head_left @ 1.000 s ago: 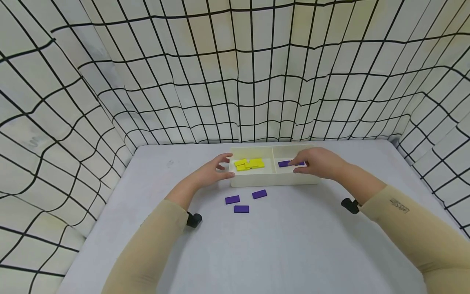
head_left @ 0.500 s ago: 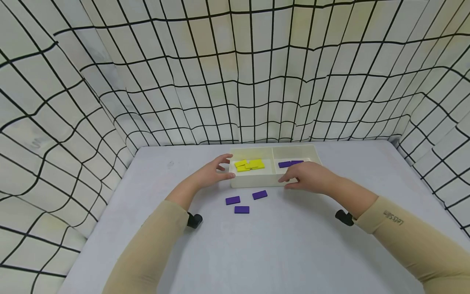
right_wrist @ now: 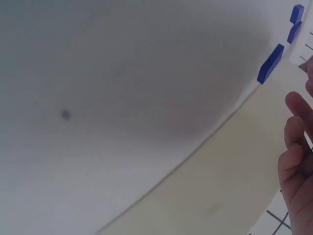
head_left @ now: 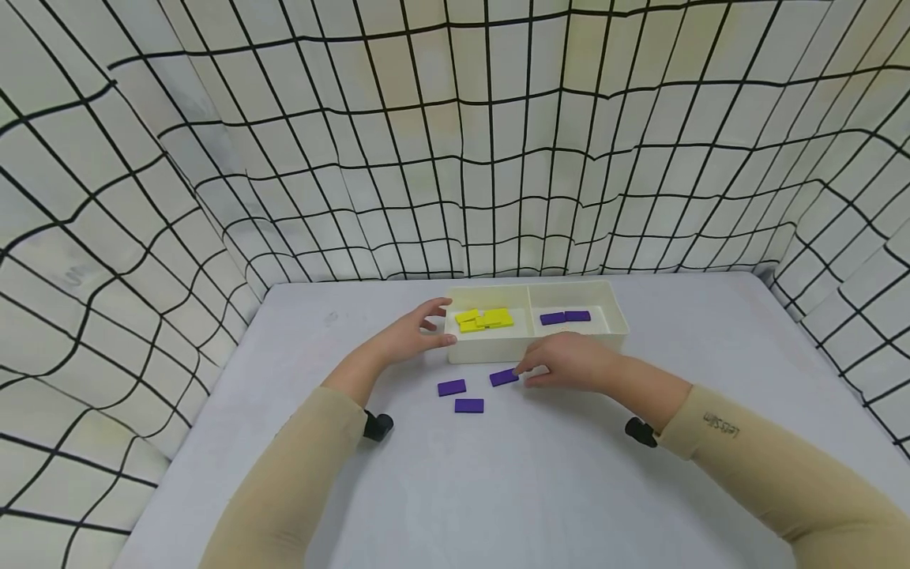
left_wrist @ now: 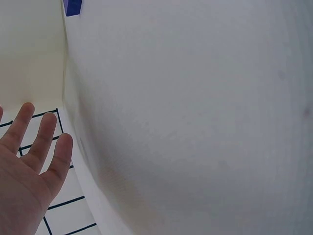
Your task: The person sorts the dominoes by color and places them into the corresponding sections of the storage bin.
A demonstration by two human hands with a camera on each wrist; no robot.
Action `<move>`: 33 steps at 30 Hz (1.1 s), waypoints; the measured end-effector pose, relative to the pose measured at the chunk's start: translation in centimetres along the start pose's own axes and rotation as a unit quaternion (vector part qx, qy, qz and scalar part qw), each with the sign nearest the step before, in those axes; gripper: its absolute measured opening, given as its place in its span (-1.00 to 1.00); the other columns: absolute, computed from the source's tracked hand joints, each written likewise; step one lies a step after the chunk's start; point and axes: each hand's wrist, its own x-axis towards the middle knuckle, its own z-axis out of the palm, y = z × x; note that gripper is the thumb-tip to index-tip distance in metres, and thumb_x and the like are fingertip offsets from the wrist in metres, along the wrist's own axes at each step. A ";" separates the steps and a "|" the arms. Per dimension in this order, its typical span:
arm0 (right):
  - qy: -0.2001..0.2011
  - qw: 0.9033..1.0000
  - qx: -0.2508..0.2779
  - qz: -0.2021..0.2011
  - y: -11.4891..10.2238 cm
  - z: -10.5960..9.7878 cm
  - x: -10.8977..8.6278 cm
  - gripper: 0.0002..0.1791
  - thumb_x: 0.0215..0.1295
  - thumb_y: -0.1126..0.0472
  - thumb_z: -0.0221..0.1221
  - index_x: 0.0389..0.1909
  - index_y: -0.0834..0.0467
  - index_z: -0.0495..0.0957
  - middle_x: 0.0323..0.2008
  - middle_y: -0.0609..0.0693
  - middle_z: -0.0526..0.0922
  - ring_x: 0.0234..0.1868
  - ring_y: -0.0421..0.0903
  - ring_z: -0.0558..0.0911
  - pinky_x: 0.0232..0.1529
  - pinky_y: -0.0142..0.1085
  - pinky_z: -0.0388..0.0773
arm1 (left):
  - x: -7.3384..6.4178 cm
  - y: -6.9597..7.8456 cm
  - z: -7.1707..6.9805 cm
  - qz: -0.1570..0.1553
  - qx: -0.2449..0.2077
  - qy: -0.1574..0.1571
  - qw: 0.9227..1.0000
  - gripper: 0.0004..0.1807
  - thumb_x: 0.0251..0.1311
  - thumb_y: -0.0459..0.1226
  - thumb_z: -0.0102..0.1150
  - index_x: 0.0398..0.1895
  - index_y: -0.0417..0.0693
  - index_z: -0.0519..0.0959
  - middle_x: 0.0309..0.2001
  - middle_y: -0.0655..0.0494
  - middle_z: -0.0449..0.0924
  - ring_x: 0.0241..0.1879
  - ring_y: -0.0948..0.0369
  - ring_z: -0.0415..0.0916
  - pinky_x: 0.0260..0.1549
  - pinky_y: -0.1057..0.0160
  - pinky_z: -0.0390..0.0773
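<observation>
Purple tiles lay in a loose group of three on the pale grey table (head_left: pixel 569 474) in the head view, just in front of the near wall of a white tray (head_left: pixel 529 352) that stood toward the far edge of the table. The right hand (head_left: pixel 565 365) lay on the table in front of the tray, its fingertips (head_left: pixel 521 370) at the right end of the nearest purple tile (head_left: pixel 503 378); whether they touched or pinched it could not be told, and the fingers looked only loosely bent. The other two purple tiles (head_left: pixel 451 387) (head_left: pixel 468 405) lay just to the left, apart from both hands. The left hand (head_left: pixel 412 332) sat at the left end of the tray with thumb and fingers spread narrowly about the corner, holding no tile. Yellow tiles (head_left: pixel 485 319) were piled in the tray's left compartment, and two purple tiles (head_left: pixel 565 318) lay in the right one.

From the left wrist, the left hand (left_wrist: pixel 27 166) showed straight, relaxed fingers beside the tray wall (left_wrist: pixel 32 49), with one purple tile (left_wrist: pixel 73 7) at the top edge.

From the right wrist, the right hand (right_wrist: pixel 296 161) showed curled fingers over the tray wall (right_wrist: pixel 230 171) with nothing between them, and three purple tiles stood in a row on the table, the closest (right_wrist: pixel 270 63) well apart from the fingers.
</observation>
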 end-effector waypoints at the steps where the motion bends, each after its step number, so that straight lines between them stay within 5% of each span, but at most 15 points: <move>1: -0.002 1.000 -0.002 -0.004 -0.2 0.2 0.2 -0.71 0.26 0.03 0.35 0.00 -0.09 0.73 -0.17 -0.26 0.70 -0.12 -0.26 0.63 -0.05 -0.35 0.58 | 0.0 -0.1 0.0 0.000 0.000 0.000 1.000 -0.10 0.20 0.13 0.29 0.53 0.43 0.03 0.45 0.10 0.22 0.37 0.03 0.25 0.26 -0.20 0.33; 33: -0.066 0.993 -0.043 -0.090 -5.4 2.6 6.0 -0.65 0.27 -0.06 0.33 0.06 -0.11 0.70 -0.15 -0.25 0.70 -0.14 -0.30 0.60 -0.06 -0.43 0.54 | -0.3 -0.2 0.0 0.011 -0.008 0.004 1.000 -0.13 0.22 0.11 0.29 0.53 0.40 0.06 0.43 0.13 0.27 0.37 0.03 0.27 0.27 -0.18 0.31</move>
